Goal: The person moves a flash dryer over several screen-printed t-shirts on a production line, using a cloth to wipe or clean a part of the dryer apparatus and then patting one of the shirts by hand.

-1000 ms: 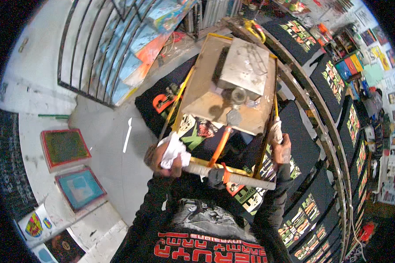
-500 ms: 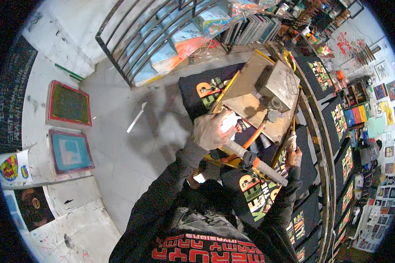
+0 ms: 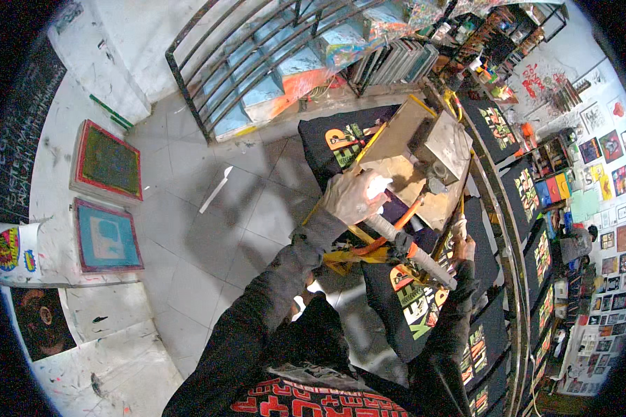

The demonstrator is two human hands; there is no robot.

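Left hand (image 3: 355, 197) fingers curled shut around the near-left end of the grey bar handle (image 3: 410, 249), higher up the frame than a second ago, when it sat at the bar's low end. Right hand (image 3: 462, 244) grips the handle's right end, fingers wrapped; it has barely shifted. The bar runs diagonally between both fists, touching both. Just beyond it lies the wooden screen frame (image 3: 403, 163), tilted over a black printed shirt (image 3: 341, 139) on the press. The view has swung left since then: more grey floor (image 3: 209, 229), two framed screens (image 3: 108, 198) against the left wall.
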